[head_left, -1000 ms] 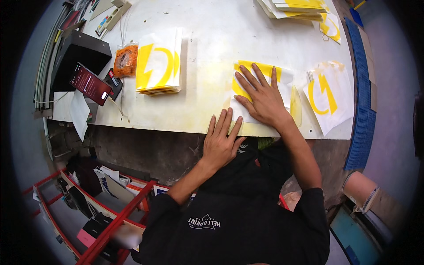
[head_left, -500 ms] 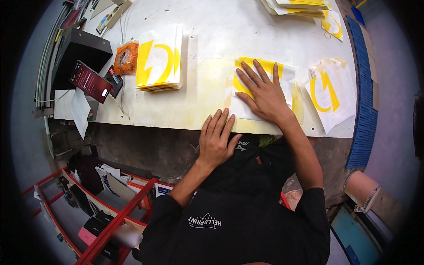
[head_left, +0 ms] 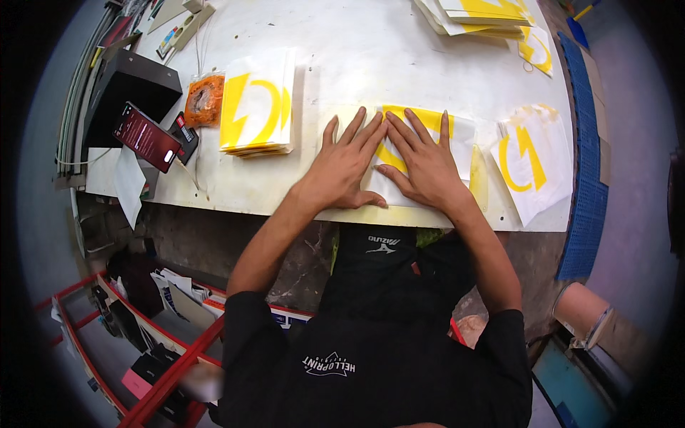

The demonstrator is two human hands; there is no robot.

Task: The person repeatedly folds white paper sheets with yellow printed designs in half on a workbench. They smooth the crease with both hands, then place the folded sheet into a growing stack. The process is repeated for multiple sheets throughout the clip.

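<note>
Since a moment ago, the left hand has come up from the table edge to lie beside the right hand; both now rest flat, fingers spread and gripping nothing, on the white sheet with a yellow print near the table's front edge. Farther left sits a stack of printed sheets; another stack lies at the far edge.

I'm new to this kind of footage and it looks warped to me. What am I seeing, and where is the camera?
The camera sits on a person's head and looks down through a fisheye lens, so straight edges bend. No machine here, just two bare hands. The left hand and right hand lie flat, fingers spread, on a white sheet with a yellow print on a pale table. Nothing is gripped. A stack of similar sheets lies to the left, a single sheet to the right, and a dark red phone at the far left.
</note>
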